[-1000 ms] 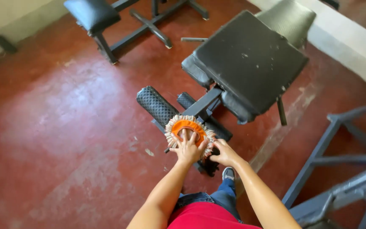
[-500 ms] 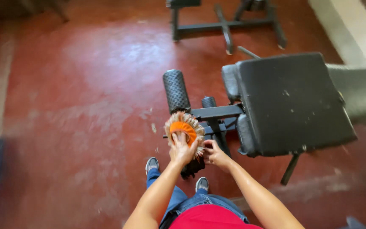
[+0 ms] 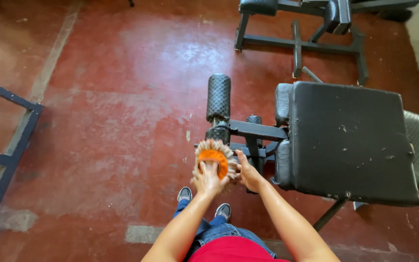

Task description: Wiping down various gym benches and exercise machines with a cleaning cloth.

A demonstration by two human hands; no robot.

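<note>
the left hand [image 3: 208,178] is slipped into the orange strap of a round fringed dusting mitt [image 3: 215,158], fingers curled over it, pressing it onto a foam roller pad at the near end of the black workout bench [image 3: 350,140]. the right hand [image 3: 248,173] sits just beside the mitt, fingers bent against the same pad; whether it grips is hard to tell. a second textured roller pad [image 3: 218,97] points away over the red floor [image 3: 112,121]. two grey shoes [image 3: 204,203] show below.

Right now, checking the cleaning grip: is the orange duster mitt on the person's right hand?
No, the orange duster mitt sits on the left hand.
</note>
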